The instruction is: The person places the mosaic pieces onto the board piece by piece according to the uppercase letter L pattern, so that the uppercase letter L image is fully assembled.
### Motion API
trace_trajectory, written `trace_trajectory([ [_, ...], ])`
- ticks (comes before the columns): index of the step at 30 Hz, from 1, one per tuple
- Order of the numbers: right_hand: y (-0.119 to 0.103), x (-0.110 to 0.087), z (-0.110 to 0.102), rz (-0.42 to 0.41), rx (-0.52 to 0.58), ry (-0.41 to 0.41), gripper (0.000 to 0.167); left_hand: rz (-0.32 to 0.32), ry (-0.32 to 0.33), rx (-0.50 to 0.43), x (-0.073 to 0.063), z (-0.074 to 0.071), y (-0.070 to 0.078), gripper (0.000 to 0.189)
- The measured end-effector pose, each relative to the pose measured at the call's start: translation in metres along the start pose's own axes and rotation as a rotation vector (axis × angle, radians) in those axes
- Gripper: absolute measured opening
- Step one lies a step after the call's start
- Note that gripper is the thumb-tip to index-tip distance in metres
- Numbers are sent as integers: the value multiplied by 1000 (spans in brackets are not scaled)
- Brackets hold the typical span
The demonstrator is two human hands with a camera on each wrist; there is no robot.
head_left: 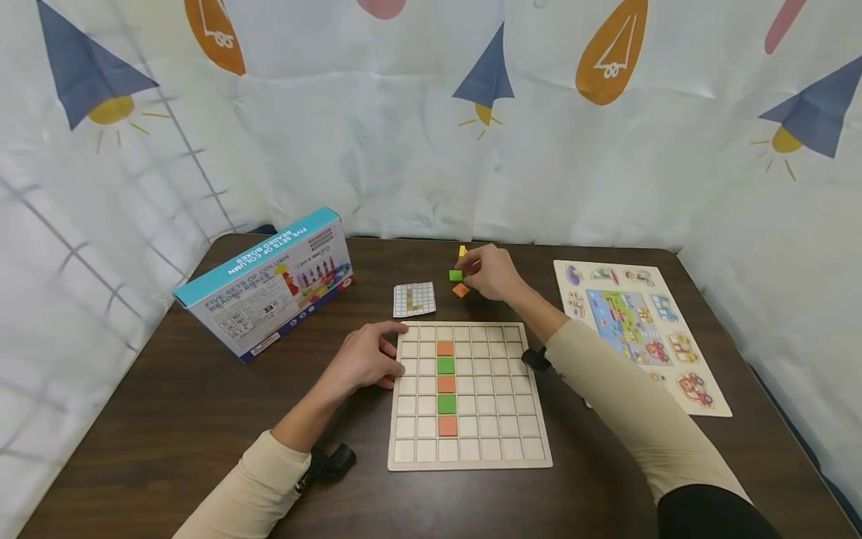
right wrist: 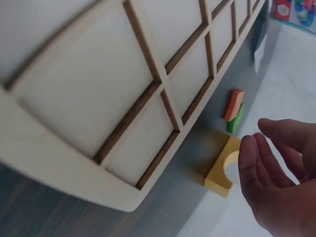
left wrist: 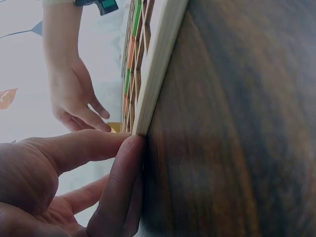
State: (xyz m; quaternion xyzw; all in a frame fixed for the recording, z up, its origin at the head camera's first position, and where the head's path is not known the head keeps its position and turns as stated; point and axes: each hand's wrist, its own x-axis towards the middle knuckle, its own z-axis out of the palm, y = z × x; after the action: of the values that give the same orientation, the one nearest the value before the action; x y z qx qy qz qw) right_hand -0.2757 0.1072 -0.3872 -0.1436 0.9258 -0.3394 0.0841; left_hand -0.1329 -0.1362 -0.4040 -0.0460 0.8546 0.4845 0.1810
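A wooden grid board lies on the table, with orange and green tiles alternating down one column. My left hand is at its upper left edge; in the left wrist view, the board's pale rim is pinched between fingertips. Beyond the board, my right hand reaches over small loose pieces: an orange tile, a green tile and a yellow piece. In the right wrist view the yellow piece shows a curved notch close beside the fingertips, with thumb and fingers apart.
A small pattern card lies just behind the board. At the back left stands a blue and white box. A picture puzzle board lies on the right, partly under the right forearm. A printed white curtain hangs around the table.
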Motion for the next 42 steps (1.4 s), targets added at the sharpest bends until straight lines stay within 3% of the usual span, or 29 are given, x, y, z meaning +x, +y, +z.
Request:
trace_trajectory([
  [12, 13, 14, 12, 3, -22, -28, 31, 1, -6, 28, -3, 4, -1, 70],
  [27, 5, 17, 15, -37, -129, -43, 33, -1, 1, 26, -3, 2, -1, 71],
  [42, 2, 13, 8, -33, -92, -43, 36, 5, 4, 25, -2, 0, -1, 71],
])
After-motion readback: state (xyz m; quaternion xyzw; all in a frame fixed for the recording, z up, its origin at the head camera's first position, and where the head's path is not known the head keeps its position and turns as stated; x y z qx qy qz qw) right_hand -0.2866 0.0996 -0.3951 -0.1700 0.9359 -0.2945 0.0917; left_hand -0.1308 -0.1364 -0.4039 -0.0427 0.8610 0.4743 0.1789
